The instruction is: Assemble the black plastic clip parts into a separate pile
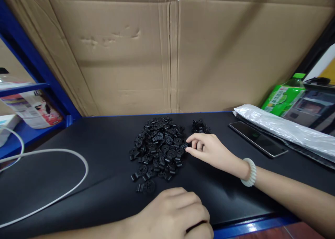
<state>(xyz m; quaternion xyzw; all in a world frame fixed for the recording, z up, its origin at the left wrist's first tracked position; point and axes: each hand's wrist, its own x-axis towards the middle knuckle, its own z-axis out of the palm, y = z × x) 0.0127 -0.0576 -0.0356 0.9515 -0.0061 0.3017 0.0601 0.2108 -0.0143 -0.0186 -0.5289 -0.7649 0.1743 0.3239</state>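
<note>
A heap of small black plastic parts [157, 144], each with a round perforated disc and a short clip-like arm, lies on the black tabletop. At the right edge of that heap is my right hand [206, 150], with thumb and index finger apart and the other fingers curled. Its fingertips are beside the nearest parts, and I see nothing held between them. My left hand [180, 214] is in front of the heap near the table's front edge, back upwards. Its fingers are curled in, hiding whatever they may hold. Behind my right hand sits a smaller cluster of black pieces [200, 126].
A phone [258, 138] lies to the right, beside a silvery-white plastic package [282, 127]. A bottle with a green label [284, 96] is behind it. On the left, a white cable [85, 162] loops over the table [104, 204]. Cardboard [125, 57] closes off the back.
</note>
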